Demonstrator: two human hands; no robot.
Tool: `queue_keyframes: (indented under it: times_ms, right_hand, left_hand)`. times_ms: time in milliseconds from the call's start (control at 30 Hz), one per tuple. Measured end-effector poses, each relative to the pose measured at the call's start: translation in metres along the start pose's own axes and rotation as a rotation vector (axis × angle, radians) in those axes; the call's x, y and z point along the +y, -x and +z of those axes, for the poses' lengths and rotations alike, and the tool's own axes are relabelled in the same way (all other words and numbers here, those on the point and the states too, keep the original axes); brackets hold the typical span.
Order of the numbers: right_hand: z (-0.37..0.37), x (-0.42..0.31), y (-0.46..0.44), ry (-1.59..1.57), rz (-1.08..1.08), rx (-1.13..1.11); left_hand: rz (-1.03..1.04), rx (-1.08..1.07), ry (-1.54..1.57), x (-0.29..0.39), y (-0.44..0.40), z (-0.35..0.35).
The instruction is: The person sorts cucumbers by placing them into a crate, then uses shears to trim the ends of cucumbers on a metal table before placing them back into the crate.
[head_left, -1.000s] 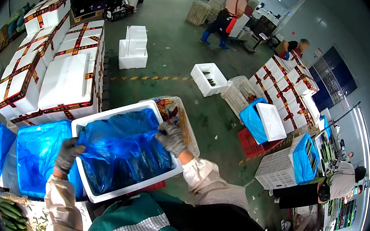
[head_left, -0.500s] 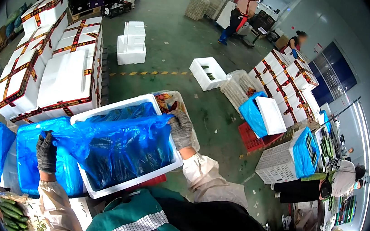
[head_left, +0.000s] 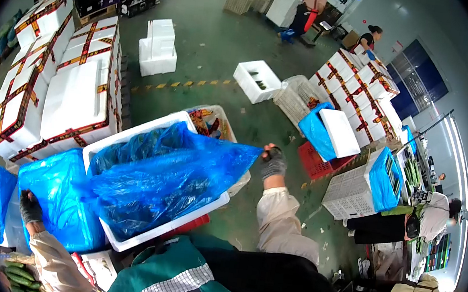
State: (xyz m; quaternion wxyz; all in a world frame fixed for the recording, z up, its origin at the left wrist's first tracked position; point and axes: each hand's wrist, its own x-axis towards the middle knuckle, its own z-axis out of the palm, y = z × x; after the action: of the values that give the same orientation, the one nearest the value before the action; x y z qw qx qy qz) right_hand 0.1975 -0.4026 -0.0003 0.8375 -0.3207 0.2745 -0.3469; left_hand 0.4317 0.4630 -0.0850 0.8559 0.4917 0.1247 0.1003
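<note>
Pinching a corner of the blue film (head_left: 166, 181): right hand (head_left: 273, 162) has it drawn out past the right rim of the white foam box (head_left: 179, 217). Film covers most of that box; dark green contents show through, too blurred to identify. Left hand (head_left: 30, 207) is at the left edge of the blue-covered box (head_left: 62, 184) just beside; can't tell if it grips that plastic or only rests there. Farther left, narrow blue-lined box (head_left: 5, 180), long green produce inside. Pale crate (head_left: 229, 125) behind the foam box holds red-and-yellow material. Open floor box (head_left: 267, 95): few green pieces at bottom. Slatted crate (head_left: 343, 199) on the right: blue-lined, green produce in it. Cucumbers (head_left: 20, 277) heaped lower left.
</note>
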Motion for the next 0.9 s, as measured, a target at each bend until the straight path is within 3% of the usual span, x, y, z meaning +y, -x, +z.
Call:
queue_keyframes:
  times_ms: [33, 100, 133, 200, 233, 300, 333, 367, 400, 433, 467, 533, 600, 633, 667, 700, 767, 833, 867, 900]
  right_hand:
    - [-0.020, 0.000, -0.008, -0.074, 0.019, 0.024]
    - [-0.072, 0.001, -0.031, -0.524, 0.130, 0.085]
    - [-0.102, 0.002, -0.045, -0.230, 0.030, 0.041]
    - [-0.040, -0.009, -0.006, 0.009, -0.070, 0.562]
    - [-0.032, -0.003, 0.008, 0.028, -0.040, 0.565]
    - [-0.017, 0.007, 0.031, 0.585, -0.468, 0.342]
    - [-0.001, 0.009, 0.046, 0.589, -0.458, 0.335]
    - [0.019, 0.013, 0.065, 0.813, -0.690, 0.168]
    - [0.040, 0.015, 0.086, 1.030, -0.919, -0.012]
    - [0.065, 0.012, 0.111, 1.151, -0.990, -0.203]
    - [0.087, 0.011, 0.134, 1.266, -1.056, -0.397]
    - [0.111, 0.021, 0.161, 1.340, -0.710, -0.867]
    - [0.114, 0.044, 0.164, 1.888, -0.346, -1.197]
    - [0.108, 0.056, 0.163, 1.888, -0.352, -1.199]
    - [0.100, 0.068, 0.161, 1.993, -0.360, -1.179]
    - [0.098, 0.074, 0.159, 2.097, -0.364, -1.156]
    - [0.097, 0.076, 0.151, 2.089, -0.255, -1.105]
    - [0.096, 0.081, 0.137, 2.148, -0.366, -0.900]
    - [0.104, 0.080, 0.126, 2.259, -0.161, -0.865]
    - [0.103, 0.082, 0.112, 2.257, -0.161, -0.872]
  left_hand:
    - [-0.024, 0.096, 0.024, 0.004, 0.000, 0.009]
    - [-0.049, 0.240, 0.028, 0.012, 0.014, 0.035]
    - [-0.048, 0.266, 0.010, 0.015, 0.029, 0.062]
    - [-0.005, 0.227, -0.104, 0.022, 0.086, 0.146]
    - [0.089, 0.149, -0.237, 0.023, 0.128, 0.198]
    - [0.204, -0.066, -0.394, 0.018, 0.199, 0.281]
    - [0.402, -0.323, -0.673, 0.003, 0.218, 0.292]
    - [0.204, -0.428, -0.678, 0.006, 0.250, 0.320]
    - [0.341, -0.558, -0.682, -0.021, 0.269, 0.324]
    - [0.366, -0.843, -0.875, -0.021, 0.287, 0.337]
    - [0.534, -1.217, -0.700, -0.037, 0.294, 0.349]
    - [0.444, -1.476, -1.141, -0.046, 0.323, 0.368]
    - [0.421, -1.479, -1.309, -0.081, 0.322, 0.364]
    - [0.398, -1.472, -1.478, -0.096, 0.319, 0.364]
    - [0.398, -1.397, -1.695, -0.107, 0.314, 0.362]
    - [0.399, -1.388, -1.696, -0.105, 0.310, 0.365]
    - [0.260, -0.995, -1.805, -0.099, 0.298, 0.370]
    - [0.169, -0.887, -1.825, -0.100, 0.276, 0.362]
    - [0.169, -0.789, -1.936, -0.097, 0.265, 0.362]
    - [0.168, -0.688, -2.044, -0.095, 0.253, 0.362]
